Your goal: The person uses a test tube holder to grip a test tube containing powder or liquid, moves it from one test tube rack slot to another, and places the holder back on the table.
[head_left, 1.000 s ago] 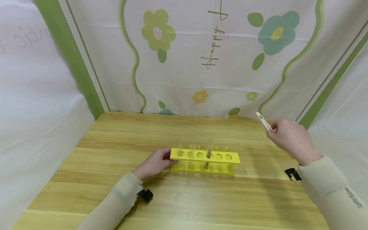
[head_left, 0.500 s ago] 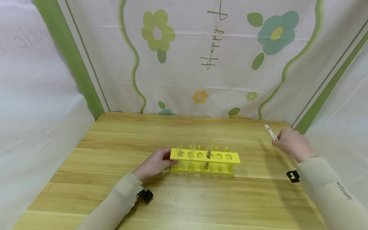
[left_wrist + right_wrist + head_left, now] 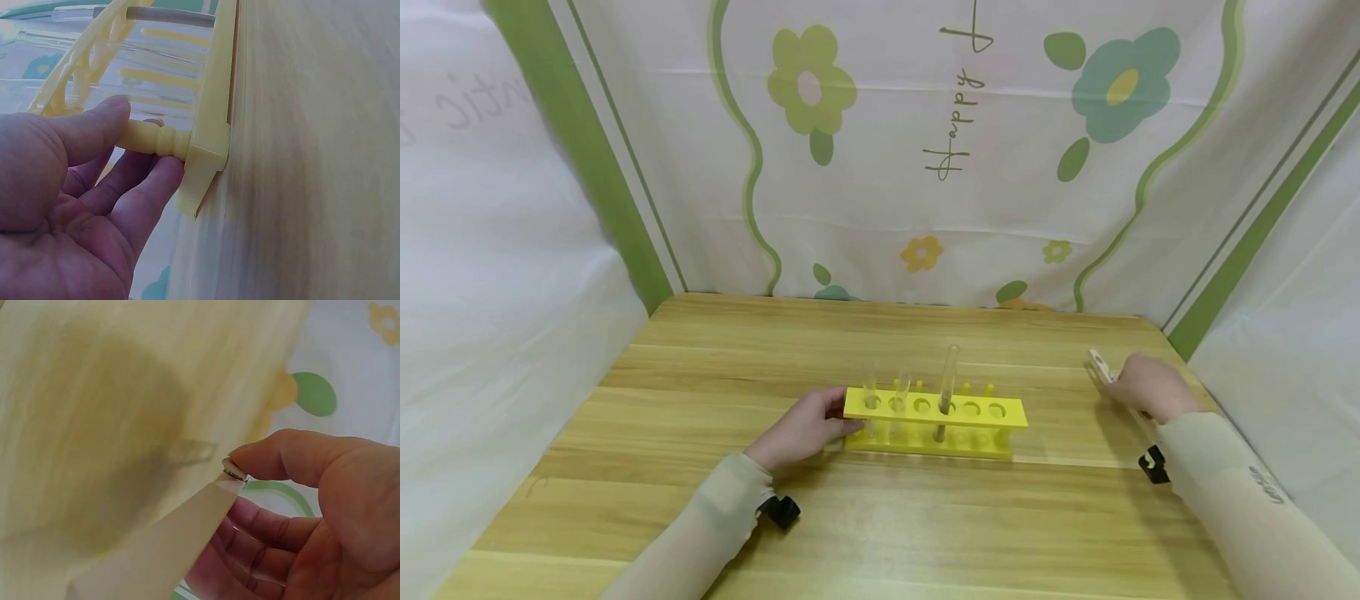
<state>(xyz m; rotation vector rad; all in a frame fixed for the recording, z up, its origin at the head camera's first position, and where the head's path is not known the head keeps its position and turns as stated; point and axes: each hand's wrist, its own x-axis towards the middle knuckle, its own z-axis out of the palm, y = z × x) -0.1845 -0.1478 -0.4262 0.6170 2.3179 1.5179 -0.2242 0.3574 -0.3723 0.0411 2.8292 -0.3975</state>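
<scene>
A yellow test tube rack [image 3: 1011,412] stands on the wooden table. Two clear test tubes [image 3: 870,383] are in its left holes, and a taller tube with dark contents [image 3: 950,371] stands right of its middle. My left hand [image 3: 801,429] holds the rack's left end; in the left wrist view thumb and fingers grip the yellow end post [image 3: 165,140]. Low over the table's right side, my right hand [image 3: 1156,387] pinches a pale wooden test tube clamp [image 3: 1101,367]. Whether the clamp touches the table I cannot tell. The right wrist view shows the clamp [image 3: 156,550] extending from thumb and fingers.
A white curtain [image 3: 880,192] with flower prints hangs behind the table [image 3: 880,533], with more white cloth at both sides. A black wrist mount [image 3: 1153,464] sits by the right cuff and another [image 3: 780,512] by the left.
My right hand has come down toward the right part of the table, still pinching the wooden clamp. The left hand and the rack have stayed in place.
</scene>
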